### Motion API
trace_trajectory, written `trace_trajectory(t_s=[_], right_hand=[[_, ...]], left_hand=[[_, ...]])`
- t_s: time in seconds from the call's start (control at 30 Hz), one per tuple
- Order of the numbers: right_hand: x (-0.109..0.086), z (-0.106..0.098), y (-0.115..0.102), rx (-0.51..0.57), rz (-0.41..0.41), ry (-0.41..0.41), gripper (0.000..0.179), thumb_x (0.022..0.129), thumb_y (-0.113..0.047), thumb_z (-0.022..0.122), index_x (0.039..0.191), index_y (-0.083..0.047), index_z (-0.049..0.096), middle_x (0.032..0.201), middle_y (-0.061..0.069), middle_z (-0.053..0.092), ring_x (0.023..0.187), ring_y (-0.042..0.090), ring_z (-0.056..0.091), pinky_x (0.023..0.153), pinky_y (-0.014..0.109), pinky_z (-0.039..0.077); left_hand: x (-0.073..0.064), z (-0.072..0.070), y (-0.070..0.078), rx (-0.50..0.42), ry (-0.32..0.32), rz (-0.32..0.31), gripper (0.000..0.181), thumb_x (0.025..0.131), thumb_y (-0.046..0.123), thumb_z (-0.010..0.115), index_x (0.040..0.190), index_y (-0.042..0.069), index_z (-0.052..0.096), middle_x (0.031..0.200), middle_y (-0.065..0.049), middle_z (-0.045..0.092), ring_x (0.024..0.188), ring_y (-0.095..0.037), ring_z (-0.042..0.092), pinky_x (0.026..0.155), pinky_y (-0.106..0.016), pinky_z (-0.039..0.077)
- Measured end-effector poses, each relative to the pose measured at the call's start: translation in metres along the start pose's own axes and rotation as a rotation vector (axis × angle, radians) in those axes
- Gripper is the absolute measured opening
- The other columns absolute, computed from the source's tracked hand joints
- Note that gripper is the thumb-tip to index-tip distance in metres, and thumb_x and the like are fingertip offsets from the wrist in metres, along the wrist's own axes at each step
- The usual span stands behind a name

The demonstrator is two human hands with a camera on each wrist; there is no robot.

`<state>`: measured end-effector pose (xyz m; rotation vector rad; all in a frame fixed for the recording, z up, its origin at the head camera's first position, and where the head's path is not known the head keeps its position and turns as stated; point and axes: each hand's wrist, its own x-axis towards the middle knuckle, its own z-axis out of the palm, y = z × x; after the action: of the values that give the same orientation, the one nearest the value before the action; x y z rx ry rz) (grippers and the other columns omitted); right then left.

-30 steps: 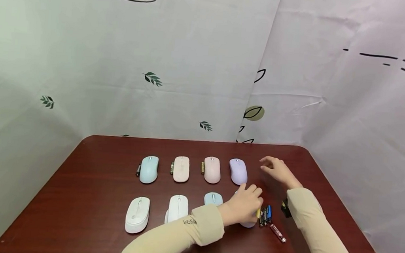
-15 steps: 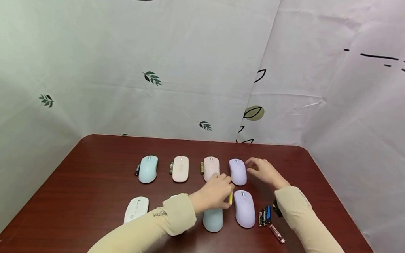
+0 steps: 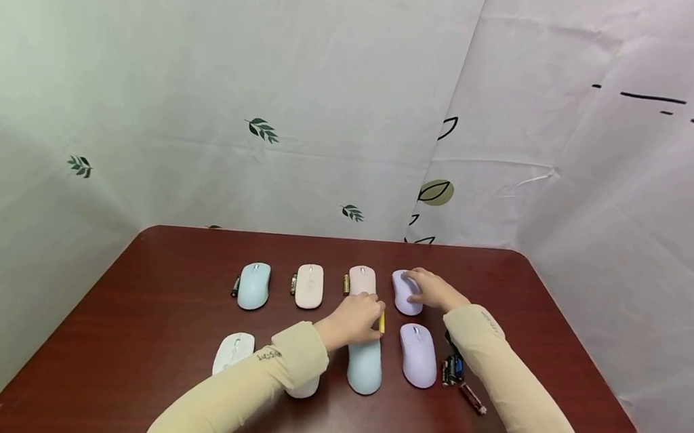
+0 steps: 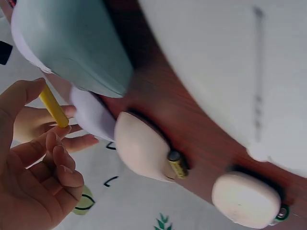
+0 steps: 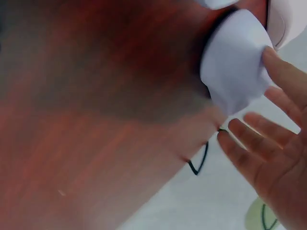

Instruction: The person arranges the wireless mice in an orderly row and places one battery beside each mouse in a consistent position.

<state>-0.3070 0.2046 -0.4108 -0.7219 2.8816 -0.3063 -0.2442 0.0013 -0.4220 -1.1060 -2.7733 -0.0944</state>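
My left hand (image 3: 352, 320) pinches a yellow battery (image 4: 53, 106) between thumb and fingertip, above the near light blue mouse (image 3: 364, 369); the other fingers are bent. My right hand (image 3: 435, 291) is at the far purple mouse (image 3: 403, 296), its thumb and fingers spread about the mouse's right side. In the right wrist view the thumb overlaps that mouse's edge, and contact is hard to tell. The pink mouse (image 3: 362, 277) behind the left hand is partly hidden, with a gold battery (image 3: 346, 284) at its left.
A near purple mouse (image 3: 418, 357) lies by several batteries (image 3: 451, 370) and a red battery (image 3: 472, 398). Far left are a light blue mouse (image 3: 254, 287) and a cream mouse (image 3: 309, 287), each with a battery beside it. White mice (image 3: 233, 352) are partly behind the left sleeve.
My left hand has moved left with the yellow battery, from the near purple mouse to above the near light blue one. My right hand has moved left to the far purple mouse.
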Motion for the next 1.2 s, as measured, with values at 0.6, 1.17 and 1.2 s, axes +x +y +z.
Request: trace_trajectory(t_s=[0.6, 1.17, 1.2], right_hand=[[0.016, -0.007, -0.013, -0.061, 0.115, -0.087, 0.045, 0.077, -0.007, 0.075, 0.119, 0.002, 0.06, 0.119, 0.02, 0.062, 0.111, 0.034, 0.058, 0.09, 0.043, 0.049], [0.016, -0.013, -0.015, -0.024, 0.16, -0.111, 0.047, 0.076, -0.005, 0.076, 0.12, 0.001, 0.06, 0.123, 0.02, 0.059, 0.114, 0.033, 0.056, 0.09, 0.041, 0.048], [0.017, -0.014, -0.016, -0.028, 0.162, -0.112, 0.047, 0.076, -0.005, 0.076, 0.121, 0.0, 0.06, 0.123, 0.02, 0.059, 0.114, 0.033, 0.056, 0.09, 0.041, 0.049]], left_hand=[[0.044, -0.005, -0.023, -0.024, -0.086, -0.167, 0.023, 0.075, 0.032, 0.075, 0.074, 0.014, 0.062, 0.078, -0.001, 0.062, 0.074, -0.018, 0.062, 0.061, -0.035, 0.052], [0.09, 0.008, -0.034, -0.047, -0.171, -0.251, 0.012, 0.077, 0.021, 0.071, 0.077, 0.013, 0.063, 0.085, -0.003, 0.069, 0.081, -0.021, 0.065, 0.069, -0.035, 0.052], [0.092, 0.009, -0.034, -0.036, -0.17, -0.261, 0.011, 0.077, 0.021, 0.071, 0.079, 0.013, 0.064, 0.087, -0.003, 0.07, 0.082, -0.022, 0.066, 0.07, -0.036, 0.053]])
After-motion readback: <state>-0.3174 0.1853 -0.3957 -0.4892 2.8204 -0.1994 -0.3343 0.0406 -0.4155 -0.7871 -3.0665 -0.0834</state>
